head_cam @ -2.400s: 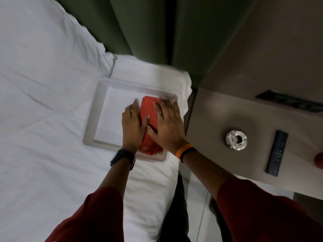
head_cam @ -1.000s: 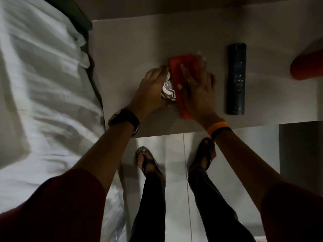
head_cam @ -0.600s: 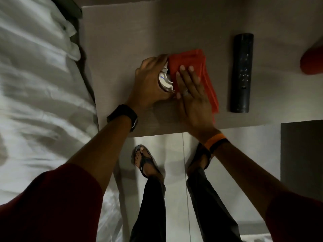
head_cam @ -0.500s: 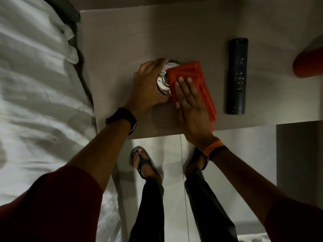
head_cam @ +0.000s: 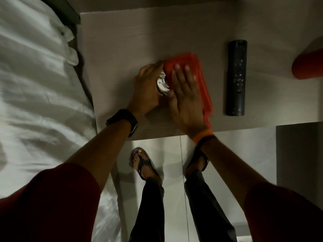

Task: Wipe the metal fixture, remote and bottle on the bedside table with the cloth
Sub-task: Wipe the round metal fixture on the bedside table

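Bedside table [head_cam: 111, 41] stood beside bed [head_cam: 35, 75]. Left hand [head_cam: 146, 88] curled round metal fixture [head_cam: 162, 85], steadying it. Right hand [head_cam: 185, 95], fingers flat, unclenched, pressed cloth [head_cam: 201, 70] against fixture side. Risk: hard push could slide fixture. Remote [head_cam: 236, 77] lay right; cloth sweep could knock it. Bottle [head_cam: 309, 65] at far-right edge.

This is looking like a bedroom. A bed [head_cam: 38, 88] with rumpled white sheets is lying right beside a bedside table [head_cam: 122, 41], which is carrying a remote [head_cam: 236, 77].
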`<state>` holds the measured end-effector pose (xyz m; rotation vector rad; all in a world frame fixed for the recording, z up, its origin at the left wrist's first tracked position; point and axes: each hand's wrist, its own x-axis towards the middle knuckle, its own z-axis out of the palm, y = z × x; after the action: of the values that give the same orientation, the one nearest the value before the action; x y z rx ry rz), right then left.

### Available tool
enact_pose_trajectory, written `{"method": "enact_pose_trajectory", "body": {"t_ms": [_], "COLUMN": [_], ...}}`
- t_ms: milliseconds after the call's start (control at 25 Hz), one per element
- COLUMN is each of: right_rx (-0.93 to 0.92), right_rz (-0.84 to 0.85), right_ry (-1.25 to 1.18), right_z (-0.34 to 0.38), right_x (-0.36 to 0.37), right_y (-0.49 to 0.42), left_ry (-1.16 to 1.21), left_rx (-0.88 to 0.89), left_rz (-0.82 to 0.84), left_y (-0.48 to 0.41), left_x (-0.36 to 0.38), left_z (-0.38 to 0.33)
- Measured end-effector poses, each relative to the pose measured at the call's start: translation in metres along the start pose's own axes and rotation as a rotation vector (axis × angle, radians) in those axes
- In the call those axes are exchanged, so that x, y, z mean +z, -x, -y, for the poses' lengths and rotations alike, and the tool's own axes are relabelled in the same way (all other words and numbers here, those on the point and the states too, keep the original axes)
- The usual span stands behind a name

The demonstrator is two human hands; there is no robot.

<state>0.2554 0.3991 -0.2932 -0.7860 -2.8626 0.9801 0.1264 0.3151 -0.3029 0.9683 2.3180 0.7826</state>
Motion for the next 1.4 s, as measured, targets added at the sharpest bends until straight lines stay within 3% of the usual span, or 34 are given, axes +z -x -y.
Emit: {"method": "enact_pose_trajectory", "body": {"t_ms": [120, 280, 360, 480, 560, 640, 760, 840, 960, 1080, 1280, 1400], "right_rx": [0.048, 0.126, 0.151, 0.120, 0.107, 0.088, 0.038, -0.018, -0.091, 0.032, 0.013, 0.062], "right_rz": [-0.097, 0.016, -0.016, -0.075, -0.087, -0.074, -0.036, 0.010, 0.026, -0.048, 0.057, 0.013], "right_ry": [-0.010, -0.168, -0.221, -0.144, -0.072, -0.019, 0.089, 0.133, 0.182, 0.145, 0.137, 0.099], "right_z": [0.008, 0.020, 0.009, -0.009, -0.021, -0.027, -0.025, -0.018, -0.019, -0.014, 0.015, 0.013], "right_x": [0.003, 0.010, 0.010, 0.003, -0.001, -0.007, -0.009, -0.002, 0.002, 0.001, 0.021, 0.017], "right_y": [-0.017, 0.078, 0.068, 0.032, 0.025, 0.020, 0.021, 0.034, 0.009, -0.026, 0.063, 0.016], "left_ry": [0.003, -0.046, -0.159, -0.221, -0.215, -0.176, -0.200, -0.208, -0.131, -0.019, -0.032, 0.026], "left_rx": [-0.017, -0.208, -0.361, -0.470, -0.401, -0.212, 0.104, 0.172, 0.160, 0.033, -0.028, -0.113], "left_rz": [-0.076, -0.146, -0.239, -0.231, -0.225, -0.184, 0.215, 0.372, 0.179, -0.045, -0.080, -0.255], "left_y": [0.001, 0.015, 0.032, 0.063, 0.071, 0.057, 0.013, 0.000, 0.014, 0.025, 0.035, 0.030], "left_x": [0.005, 0.017, 0.030, 0.037, 0.024, 0.000, -0.033, -0.040, -0.025, -0.006, 0.008, 0.014], "left_z": [0.000, -0.017, -0.033, -0.046, -0.042, -0.028, -0.003, 0.007, 0.010, -0.001, -0.007, -0.009]}}
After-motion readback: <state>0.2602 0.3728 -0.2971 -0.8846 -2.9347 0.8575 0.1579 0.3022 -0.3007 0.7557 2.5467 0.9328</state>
